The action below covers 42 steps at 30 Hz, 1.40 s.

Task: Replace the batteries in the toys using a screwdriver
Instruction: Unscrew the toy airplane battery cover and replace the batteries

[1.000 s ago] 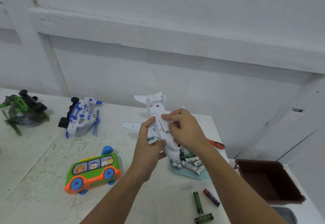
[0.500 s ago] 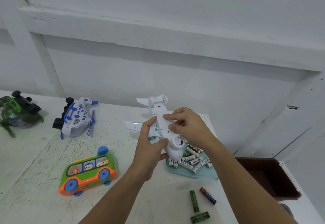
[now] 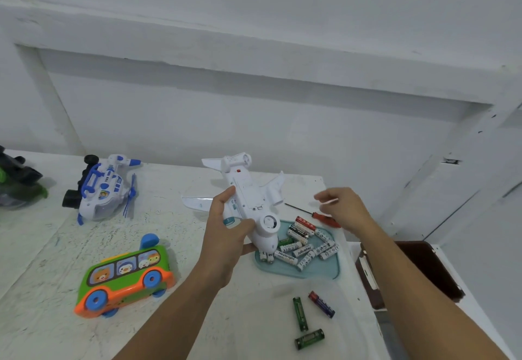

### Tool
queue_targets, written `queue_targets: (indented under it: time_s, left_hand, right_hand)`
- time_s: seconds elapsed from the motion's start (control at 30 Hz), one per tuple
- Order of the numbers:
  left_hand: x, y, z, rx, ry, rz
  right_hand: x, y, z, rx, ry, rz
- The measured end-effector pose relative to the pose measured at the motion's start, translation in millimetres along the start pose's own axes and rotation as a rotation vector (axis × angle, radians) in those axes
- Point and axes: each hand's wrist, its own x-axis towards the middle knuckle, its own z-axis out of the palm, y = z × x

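Note:
My left hand [image 3: 226, 235] grips a white toy plane [image 3: 248, 195] by its body and holds it belly-up above the table. The belly's battery cover looks closed. My right hand [image 3: 344, 210] hovers to the right of the plane with loosely spread fingers, blurred and empty. It hangs just over the handle of a red screwdriver [image 3: 324, 218] that lies on the table. A teal tray [image 3: 319, 273] under the plane's nose holds several batteries [image 3: 302, 244]. Three loose batteries [image 3: 300, 313] lie nearer to me.
A green and orange toy bus [image 3: 127, 277] lies on the left. A white and blue toy helicopter [image 3: 101, 187] sits behind it. A dark green toy [image 3: 17, 184] is at the far left edge. A brown bin [image 3: 418, 269] stands beyond the table's right edge.
My right hand has left the plane's belly and moved right, over the screwdriver. The left hand still holds the plane, and the view has shifted slightly.

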Motion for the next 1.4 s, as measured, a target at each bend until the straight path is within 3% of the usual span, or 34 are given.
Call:
queue_targets:
  time_s: [0.13,0.47,0.73,0.93,1.13,1.4]
  left_hand:
    - [0.8,-3.2,0.0,0.004,-0.006,-0.007]
    - [1.9,-9.6,3.2,0.015,-0.018,-0.018]
    - [2.8,-8.1,6.1,0.008,-0.014,-0.009]
    - [1.5,-6.4,8.9,0.002,-0.009,-0.002]
    - [0.9,-5.0,9.0,0.008,-0.003,-0.002]
    - [-0.6,-4.6,7.2,0.014,-0.005,0.002]
  right_hand:
    - [0.8,32.0,0.2,-0.215,0.02,0.048]
    - [-2.8,52.6,0.7,-0.085,0.022,0.041]
    - [-14.4,-7.2,-23.3,0.529,0.184,-0.118]
    - [-29.8,-60.6,-25.6,0.765,0.267,-0.268]
    - [-44.1,-82.7,-4.5,0.697,0.105,-0.337]
    - [-45.9,-80.3,8.1,0.612,0.05,-0.331]
